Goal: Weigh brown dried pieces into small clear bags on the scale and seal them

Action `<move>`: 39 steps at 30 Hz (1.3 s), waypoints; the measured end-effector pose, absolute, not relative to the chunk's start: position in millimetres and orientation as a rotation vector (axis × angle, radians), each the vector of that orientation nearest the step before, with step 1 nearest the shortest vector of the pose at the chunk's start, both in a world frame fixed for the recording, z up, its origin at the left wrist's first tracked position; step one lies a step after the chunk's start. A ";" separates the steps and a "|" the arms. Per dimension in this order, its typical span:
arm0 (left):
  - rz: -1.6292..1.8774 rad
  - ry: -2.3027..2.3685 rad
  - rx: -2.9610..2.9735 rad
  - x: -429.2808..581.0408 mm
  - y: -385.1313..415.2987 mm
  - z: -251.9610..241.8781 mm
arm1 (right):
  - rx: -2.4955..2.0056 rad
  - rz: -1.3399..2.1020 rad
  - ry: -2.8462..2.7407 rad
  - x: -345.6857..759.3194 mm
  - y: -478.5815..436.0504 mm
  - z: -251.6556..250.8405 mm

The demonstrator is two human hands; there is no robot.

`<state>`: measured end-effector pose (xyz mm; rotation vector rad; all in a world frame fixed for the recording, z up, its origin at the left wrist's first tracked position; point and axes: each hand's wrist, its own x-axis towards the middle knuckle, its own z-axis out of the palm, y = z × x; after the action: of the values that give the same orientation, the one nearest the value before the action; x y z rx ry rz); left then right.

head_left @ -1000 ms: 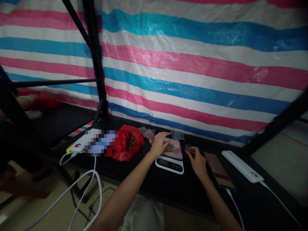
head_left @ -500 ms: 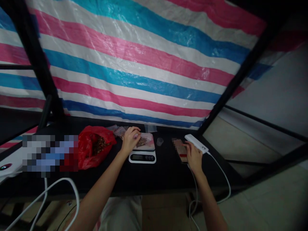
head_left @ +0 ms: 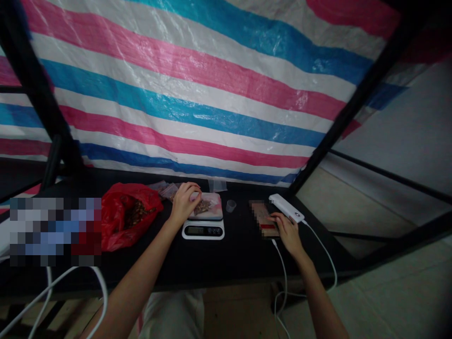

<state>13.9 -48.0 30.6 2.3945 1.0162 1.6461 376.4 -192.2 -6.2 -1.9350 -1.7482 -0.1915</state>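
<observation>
My left hand [head_left: 184,203] is curled over the left side of a small white digital scale [head_left: 204,230]. Its thumb and fingers pinch the edge of a clear plastic bag [head_left: 204,206] lying on the pan, with small metallic pieces like screws in it. Beside the hand, an open red plastic bag [head_left: 120,216] holds many small brass-coloured pieces [head_left: 137,212]. To the right, my right hand [head_left: 287,230] has its fingers stretched over a flat, partly blurred device like a phone [head_left: 265,219], touching its right edge.
Clear small bags [head_left: 169,190] lie behind the left hand, and another clear bag [head_left: 217,184] behind the scale. A small clear cup [head_left: 230,205] stands right of the scale. A white power bank [head_left: 286,208] with a cable [head_left: 326,249] sits far right. Striped sheeting [head_left: 197,94] hangs behind.
The view has shifted slightly, so the scale and red bag appear farther left. My right fingers have moved down along the device's right edge. The left hand stays at the scale.
</observation>
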 end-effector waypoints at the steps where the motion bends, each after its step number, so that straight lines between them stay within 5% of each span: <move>1: 1.640 1.016 2.404 14.2 -47.8 30.7 | -1.932 -0.183 -1.748 377.4 -190.9 -8.0; 15: 1.562 1.083 2.441 15.5 -47.2 28.0 | -1.805 -0.105 -1.378 377.3 -191.6 -13.5; 39: 1.579 0.956 2.533 14.4 -46.1 25.1 | -1.951 -0.102 -1.592 363.1 -191.6 -10.5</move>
<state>14.4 -46.1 25.1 2.5328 0.9557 1.5794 363.1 -191.6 -10.5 -1.9508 -1.5924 -0.1021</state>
